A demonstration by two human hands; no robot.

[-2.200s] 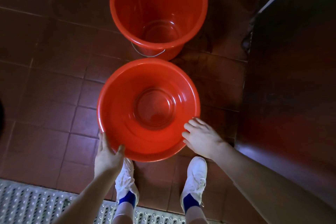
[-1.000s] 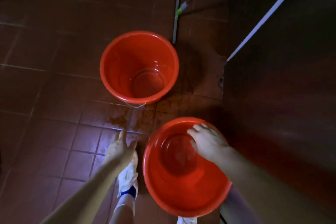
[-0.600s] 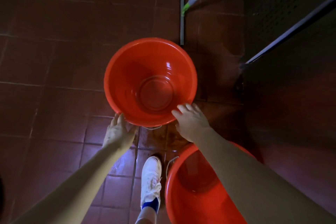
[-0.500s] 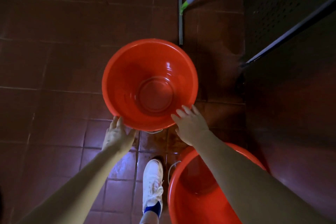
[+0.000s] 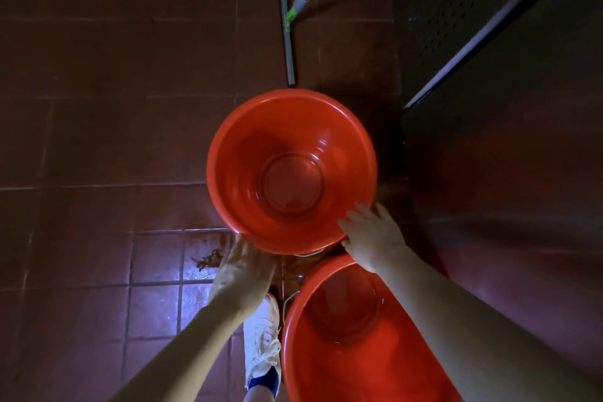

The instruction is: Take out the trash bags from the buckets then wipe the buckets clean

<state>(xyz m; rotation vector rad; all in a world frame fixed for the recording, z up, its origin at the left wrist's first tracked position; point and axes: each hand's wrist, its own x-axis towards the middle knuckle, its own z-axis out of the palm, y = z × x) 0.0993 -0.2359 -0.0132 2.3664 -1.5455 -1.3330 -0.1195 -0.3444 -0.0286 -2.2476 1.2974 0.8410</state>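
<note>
Two red plastic buckets are in view, both with bare insides and no bag. The far bucket (image 5: 290, 170) is held up between my hands, its mouth tipped toward me. My left hand (image 5: 243, 266) grips its near-left rim and wall from below. My right hand (image 5: 372, 233) grips its near-right rim. The second bucket (image 5: 352, 336) stands on the floor at the lower right, partly hidden under my right forearm.
The floor is dark red tile (image 5: 98, 140), wet and stained near my left hand. A floor squeegee (image 5: 288, 29) with a long handle lies beyond the far bucket. A dark wall or door (image 5: 505, 157) closes off the right side. My white shoe (image 5: 262, 336) stands beside the near bucket.
I set the first bucket down at the lower right and both hands moved to the far bucket. Over the last half second that bucket has shifted slightly right in my hands.
</note>
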